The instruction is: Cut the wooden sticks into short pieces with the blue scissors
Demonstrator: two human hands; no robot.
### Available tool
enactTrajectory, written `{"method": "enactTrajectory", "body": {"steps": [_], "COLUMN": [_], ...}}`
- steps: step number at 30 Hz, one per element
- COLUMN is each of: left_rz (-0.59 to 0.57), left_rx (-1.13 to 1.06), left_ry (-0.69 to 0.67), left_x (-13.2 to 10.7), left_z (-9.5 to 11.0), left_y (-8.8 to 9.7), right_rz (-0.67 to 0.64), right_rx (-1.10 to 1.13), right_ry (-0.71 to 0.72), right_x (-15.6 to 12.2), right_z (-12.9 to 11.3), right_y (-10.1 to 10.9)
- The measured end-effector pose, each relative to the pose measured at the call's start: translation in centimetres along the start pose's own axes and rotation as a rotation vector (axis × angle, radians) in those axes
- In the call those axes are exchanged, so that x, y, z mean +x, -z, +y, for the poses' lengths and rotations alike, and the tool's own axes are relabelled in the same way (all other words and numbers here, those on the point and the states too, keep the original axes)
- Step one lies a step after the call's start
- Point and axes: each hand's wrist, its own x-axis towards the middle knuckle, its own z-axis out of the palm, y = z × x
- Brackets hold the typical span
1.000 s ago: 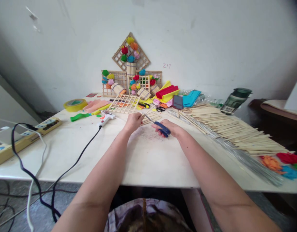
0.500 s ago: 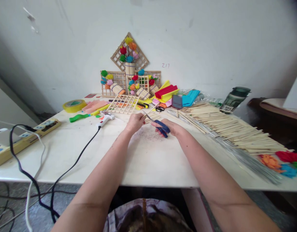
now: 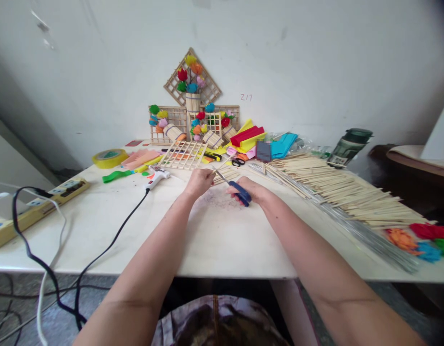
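Note:
My right hand is wrapped round the blue handles of a pair of scissors. The metal blades slant up and left, with their tips beside the fingers of my left hand. That left hand is closed in a pinch, and whatever sits between its fingers is hidden or too small to name. Thin wooden sticks lie on the table just behind the two hands. A small stick lattice lies beyond my left hand, and a white glue gun rests to its left.
Stick lattices with paper flowers stand against the wall. Many wooden sticks and silvery wires spread along the right. A yellow tape roll, a power strip and cords are at left. A dark bottle stands back right.
The scissors' blue handles have come closer together in my right hand, and the scissors have turned slightly. My left hand stays nearly in place, still closed. The whole view has shifted slightly.

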Motion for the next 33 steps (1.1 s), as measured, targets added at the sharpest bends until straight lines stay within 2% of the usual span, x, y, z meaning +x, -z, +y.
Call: {"method": "enactTrajectory", "body": {"steps": [7, 11, 17, 22, 28, 33], "left_rz": [0.02, 0.035, 0.039, 0.08, 0.099, 0.116], "left_rx": [0.034, 0.061, 0.11, 0.158, 0.089, 0.028], "left_ry": [0.018, 0.01, 0.007, 0.058, 0.17, 0.142], "left_x": [0.1, 0.1, 0.0, 0.0, 0.1, -0.1], "left_z": [-1.0, -1.5, -1.6, -1.7, -1.5, -1.6], "left_y": [-0.2, -0.2, -0.2, 0.0, 0.0, 0.0], "right_rz": [0.027, 0.0, 0.006, 0.021, 0.016, 0.001], "right_rx": [-0.006, 0.02, 0.014, -0.006, -0.006, 0.002], "right_ry": [-0.001, 0.014, 0.025, 0.044, 0.057, 0.057], "right_x": [0.1, 0.1, 0.1, 0.2, 0.2, 0.4], "right_z": [0.2, 0.3, 0.3, 0.3, 0.3, 0.6], "right_y": [-0.6, -0.6, -0.3, -0.3, -0.1, 0.1]}}
